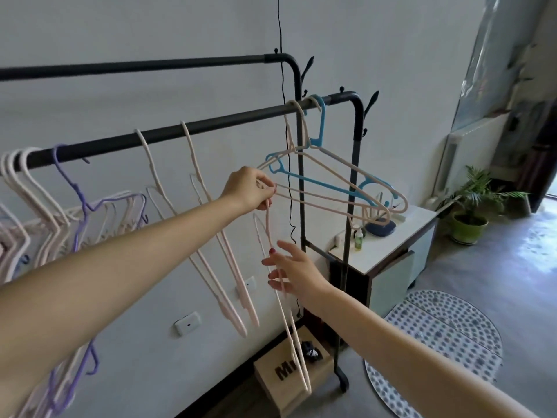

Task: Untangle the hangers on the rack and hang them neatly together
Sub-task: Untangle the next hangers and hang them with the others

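a pink hanger (283,300) is pinched at its upper end by the curled fingers of the left hand (248,188). the right hand (294,270), fingers spread, touches it at 5 o'clock. above, at 12 o'clock, the rack rail (168,134) carries more hangers.

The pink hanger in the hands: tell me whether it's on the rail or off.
Off. The pink hanger dangles below the rail, its top end pinched by the left hand; the right hand touches its shaft.
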